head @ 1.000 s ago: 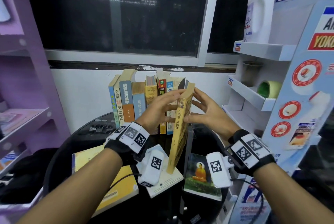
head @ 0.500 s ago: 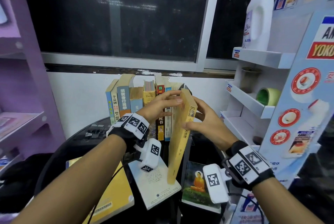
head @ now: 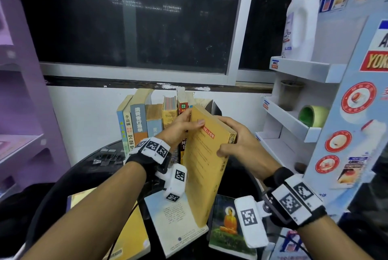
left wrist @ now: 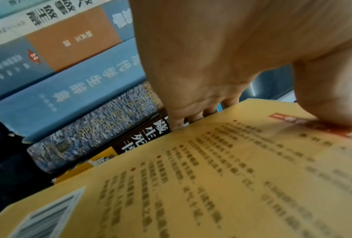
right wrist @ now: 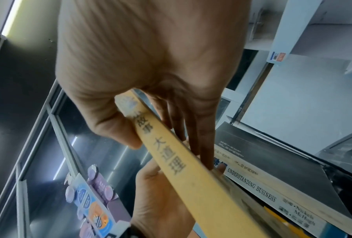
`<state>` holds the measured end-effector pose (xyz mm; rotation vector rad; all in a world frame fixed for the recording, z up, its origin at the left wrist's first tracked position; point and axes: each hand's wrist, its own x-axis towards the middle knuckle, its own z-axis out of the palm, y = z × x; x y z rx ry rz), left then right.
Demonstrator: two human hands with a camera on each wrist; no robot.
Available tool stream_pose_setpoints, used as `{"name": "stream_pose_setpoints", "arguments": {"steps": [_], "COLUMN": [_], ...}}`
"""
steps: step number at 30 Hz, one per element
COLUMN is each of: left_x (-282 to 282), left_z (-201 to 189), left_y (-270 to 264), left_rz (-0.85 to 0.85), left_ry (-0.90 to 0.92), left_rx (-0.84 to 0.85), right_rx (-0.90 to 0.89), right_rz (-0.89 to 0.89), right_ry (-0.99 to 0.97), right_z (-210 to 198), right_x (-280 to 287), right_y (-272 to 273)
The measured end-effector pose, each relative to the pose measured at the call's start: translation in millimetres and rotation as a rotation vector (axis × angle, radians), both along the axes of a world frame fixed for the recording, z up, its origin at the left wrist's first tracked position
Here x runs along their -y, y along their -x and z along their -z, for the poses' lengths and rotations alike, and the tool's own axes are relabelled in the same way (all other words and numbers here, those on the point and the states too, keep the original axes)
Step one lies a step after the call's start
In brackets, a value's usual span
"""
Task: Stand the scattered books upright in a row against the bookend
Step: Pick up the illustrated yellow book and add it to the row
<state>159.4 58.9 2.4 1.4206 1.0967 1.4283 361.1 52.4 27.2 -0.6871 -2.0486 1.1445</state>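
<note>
A yellow book (head: 206, 167) stands tilted between my hands, back cover towards me, its top leaning at the row of upright books (head: 147, 121). My left hand (head: 189, 123) pinches its top edge, thumb on the cover (left wrist: 330, 112) and fingers behind. My right hand (head: 228, 138) grips the spine (right wrist: 181, 169), thumb one side and fingers the other. The black bookend (head: 215, 108) shows just behind the book's top. Its lower end is over a white book (head: 178, 224) lying flat. A yellow-covered book (head: 126, 234) and a Buddha-cover book (head: 226, 224) also lie flat.
The books are on a round black table (head: 100, 167) under a dark window. A white display rack (head: 294, 117) with a detergent bottle (head: 300, 18) and green tape roll (head: 312, 115) stands close on the right. A purple shelf (head: 25, 134) is left.
The yellow book has turned so its back cover faces me and tilts more. My left thumb has come onto the cover, and my right hand has closed round the spine.
</note>
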Motion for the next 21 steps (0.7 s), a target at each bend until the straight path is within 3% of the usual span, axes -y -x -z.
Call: {"name": "stream_pose_setpoints", "arguments": {"steps": [11, 17, 21], "left_x": [0, -5, -8], "left_z": [-14, -25, -42], "left_y": [-1, -5, -4], "left_rz": [-0.027, -0.103, -0.282], "left_ry": [-0.066, -0.024, -0.128], "left_rx": [0.149, -0.113, -0.259], "right_rx": [0.153, 0.162, 0.196], "right_rz": [0.214, 0.294, 0.346], "right_ry": [-0.242, -0.225, -0.219], "right_z": [-29, -42, -44], "right_x": [7, 4, 0], "right_y": [6, -9, -17]}}
